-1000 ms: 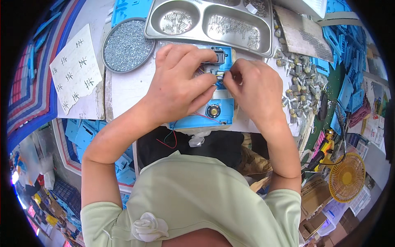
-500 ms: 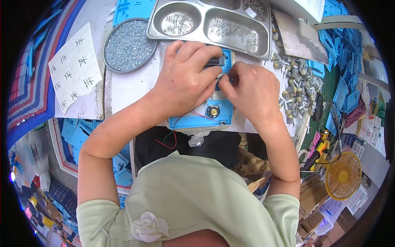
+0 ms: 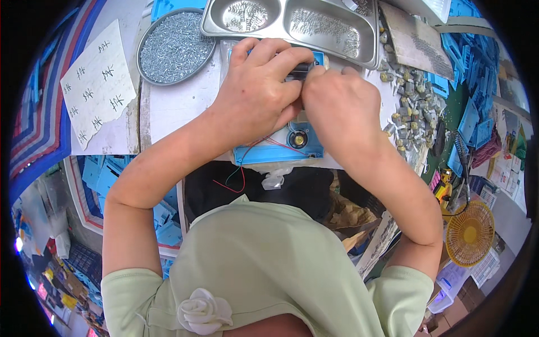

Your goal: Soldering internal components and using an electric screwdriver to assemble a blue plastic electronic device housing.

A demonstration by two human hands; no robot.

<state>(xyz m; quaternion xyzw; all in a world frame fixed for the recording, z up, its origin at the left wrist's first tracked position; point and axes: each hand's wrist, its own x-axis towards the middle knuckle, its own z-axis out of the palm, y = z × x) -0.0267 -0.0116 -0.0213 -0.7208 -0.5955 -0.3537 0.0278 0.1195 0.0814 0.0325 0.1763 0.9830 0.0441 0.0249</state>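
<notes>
**Both hands closed over a blue plastic housing at the tabletop edge**

Left hand [image 3: 255,95]: lies palm-down across the blue plastic housing [image 3: 281,150], fingers curled, tips pinching a small dark part [image 3: 300,68] near the top of the housing. Right hand [image 3: 337,109]: pressed up against the left, knuckles raised, fingers folded in toward the same dark part. What the right fingertips grip is hidden behind the hand; cannot tell.

Housing sits on the white tabletop [image 3: 168,109], at its near edge, directly ahead of the person. Most of it is covered by the hands. The lower strip shows, with a round dark fitting with a brassy centre [image 3: 297,138]. Thin red and green wires [image 3: 238,180] trail from the housing's lower left corner and hang past the tabletop edge.

Around:
- Round grey dish of small metal screws [image 3: 175,48], up and left of the left hand, well apart from it.
- Steel compartment tray [image 3: 292,25] just beyond the hands, with small metal bits in its compartments.
- Loose heap of small grey-and-brass components [image 3: 407,106] on the tabletop, right of the right hand, near it.
- White sheet of paper with handwritten tally marks [image 3: 101,84], far left.
- Yellow fan guard [image 3: 470,233] lower right, below tabletop level.
</notes>
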